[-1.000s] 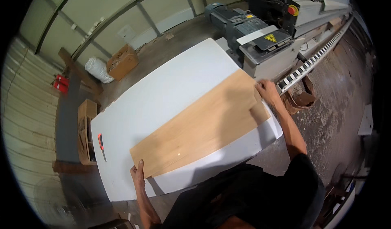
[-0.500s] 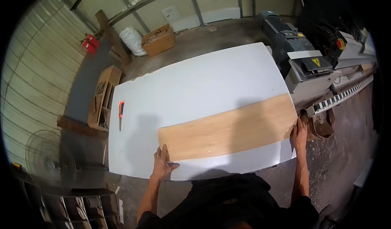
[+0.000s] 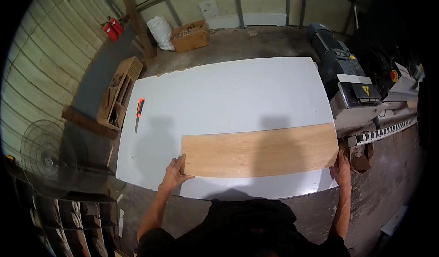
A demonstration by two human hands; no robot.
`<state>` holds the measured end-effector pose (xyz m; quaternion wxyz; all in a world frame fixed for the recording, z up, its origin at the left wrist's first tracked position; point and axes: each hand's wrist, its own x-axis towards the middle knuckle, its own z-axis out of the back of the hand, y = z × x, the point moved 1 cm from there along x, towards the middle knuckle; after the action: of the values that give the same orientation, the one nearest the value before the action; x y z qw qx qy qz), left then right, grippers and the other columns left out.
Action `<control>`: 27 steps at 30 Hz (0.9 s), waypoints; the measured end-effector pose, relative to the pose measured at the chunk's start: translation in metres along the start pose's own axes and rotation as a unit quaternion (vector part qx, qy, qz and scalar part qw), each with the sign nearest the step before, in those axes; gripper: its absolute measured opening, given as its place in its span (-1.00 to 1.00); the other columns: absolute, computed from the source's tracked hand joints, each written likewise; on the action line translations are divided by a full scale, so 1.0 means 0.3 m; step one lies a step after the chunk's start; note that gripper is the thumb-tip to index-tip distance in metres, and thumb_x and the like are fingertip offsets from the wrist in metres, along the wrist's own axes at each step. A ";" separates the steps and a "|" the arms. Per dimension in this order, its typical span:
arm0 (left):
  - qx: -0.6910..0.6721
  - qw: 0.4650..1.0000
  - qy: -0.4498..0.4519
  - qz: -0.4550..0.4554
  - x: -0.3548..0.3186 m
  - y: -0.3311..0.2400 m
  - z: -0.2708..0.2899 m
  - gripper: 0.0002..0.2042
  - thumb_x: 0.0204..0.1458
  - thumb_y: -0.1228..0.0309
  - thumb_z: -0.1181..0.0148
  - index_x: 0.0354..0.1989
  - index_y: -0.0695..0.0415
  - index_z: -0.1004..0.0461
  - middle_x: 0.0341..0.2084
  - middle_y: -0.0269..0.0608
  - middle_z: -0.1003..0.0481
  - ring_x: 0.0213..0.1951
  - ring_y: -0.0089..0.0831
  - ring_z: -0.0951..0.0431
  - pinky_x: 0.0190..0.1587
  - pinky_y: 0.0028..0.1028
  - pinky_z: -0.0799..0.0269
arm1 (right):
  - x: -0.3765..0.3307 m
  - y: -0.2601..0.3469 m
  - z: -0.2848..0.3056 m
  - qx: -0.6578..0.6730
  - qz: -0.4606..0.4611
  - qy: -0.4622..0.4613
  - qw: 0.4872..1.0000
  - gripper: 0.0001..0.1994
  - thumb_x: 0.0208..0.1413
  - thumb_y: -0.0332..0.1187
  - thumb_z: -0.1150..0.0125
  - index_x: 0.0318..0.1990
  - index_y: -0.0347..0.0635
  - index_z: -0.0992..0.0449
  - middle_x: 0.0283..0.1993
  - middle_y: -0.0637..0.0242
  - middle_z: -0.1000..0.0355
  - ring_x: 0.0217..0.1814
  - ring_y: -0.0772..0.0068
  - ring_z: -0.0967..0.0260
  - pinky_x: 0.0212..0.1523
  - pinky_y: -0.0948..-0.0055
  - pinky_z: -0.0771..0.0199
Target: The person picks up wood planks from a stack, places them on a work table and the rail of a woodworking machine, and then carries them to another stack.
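A wood-grain plank (image 3: 224, 154) lies along the near side of a white tabletop (image 3: 219, 92). At its left end, my left hand (image 3: 174, 174) grips the near corner, thumb by the near edge and fingers along the short side. My right hand (image 3: 341, 169) holds the right end near its near corner, where the plank reaches the tabletop's right edge; some of its fingertips are hidden. Farther left on the white surface rests an orange and black utility knife (image 3: 140, 111) with its blade out, apart from both hands.
A grey machine (image 3: 354, 92) with a motor stands against the tabletop's right side, beside a toothed conveyor rail (image 3: 384, 131). To the left are a wooden crate (image 3: 120, 92) and a floor fan (image 3: 49, 158). A cardboard box (image 3: 190, 37) and a white sack (image 3: 160, 33) sit behind.
The plank has turned slightly, so its long edges run more level across the view. Both hands have stayed at its ends, and the whole view has shifted.
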<state>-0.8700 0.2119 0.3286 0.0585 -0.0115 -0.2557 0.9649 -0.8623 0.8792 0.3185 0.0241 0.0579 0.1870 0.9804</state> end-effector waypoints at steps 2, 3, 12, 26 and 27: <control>-0.004 1.000 -0.003 -0.009 0.003 0.009 -0.003 -0.01 -0.51 0.25 -0.60 0.23 0.21 -0.22 -0.33 0.14 -0.39 -0.34 -0.07 -0.47 -0.28 -0.24 -0.48 | 0.016 -0.024 0.006 0.011 0.004 0.010 1.000 -0.17 -0.34 -0.58 -0.34 0.24 -0.40 -0.15 -0.06 -0.18 -0.34 -0.02 -0.20 -0.32 -0.02 0.11 -0.37; -0.007 1.000 -0.003 -0.023 0.009 0.009 -0.005 -0.03 -0.50 0.25 -0.60 0.22 0.21 -0.23 -0.35 0.12 -0.40 -0.35 -0.07 -0.46 -0.28 -0.25 -0.48 | 0.013 -0.027 0.012 0.023 0.002 0.017 1.000 -0.22 -0.34 -0.57 -0.36 0.19 -0.40 -0.23 -0.15 -0.14 -0.39 -0.11 -0.17 -0.37 -0.08 0.14 -0.41; 0.011 1.000 -0.020 -0.021 -0.017 0.031 -0.024 -0.12 -0.56 0.35 -0.59 0.11 0.30 -0.32 -0.39 0.07 -0.41 -0.37 -0.02 -0.42 -0.32 -0.18 -0.44 | 0.038 0.055 0.044 0.004 -0.010 0.000 1.000 -0.78 -0.26 -0.49 -0.21 -0.39 -0.31 -0.36 -0.40 -0.06 -0.37 -0.30 -0.17 -0.35 -0.31 0.06 -0.33; -0.193 0.969 -0.130 0.084 0.282 0.223 -0.104 -0.45 0.03 0.35 -0.23 0.09 0.55 -0.26 -0.29 0.03 -0.50 -0.31 -0.26 -0.51 -0.13 -0.34 -0.42 | 0.071 0.000 0.037 0.078 -0.121 -0.094 0.985 -0.68 -0.05 -0.21 -0.14 -0.30 -0.36 -0.48 -0.36 -0.18 -0.44 -0.21 -0.21 -0.40 -0.14 0.03 -0.40; -0.228 0.949 -0.181 0.119 0.307 0.180 -0.146 -0.47 0.05 0.36 -0.20 0.08 0.54 -0.27 -0.27 0.06 -0.48 -0.29 -0.22 -0.50 -0.14 -0.30 -0.42 | 0.071 -0.011 -0.022 0.102 -0.138 -0.161 0.972 -0.65 -0.02 -0.20 -0.13 -0.25 -0.37 -0.49 -0.32 -0.20 -0.44 -0.18 -0.21 -0.39 -0.09 0.03 -0.39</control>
<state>-0.9651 0.1978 0.2644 -0.1083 0.1202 -0.4722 0.8665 -0.8842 0.8814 0.3135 0.1825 0.1906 0.2858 0.9212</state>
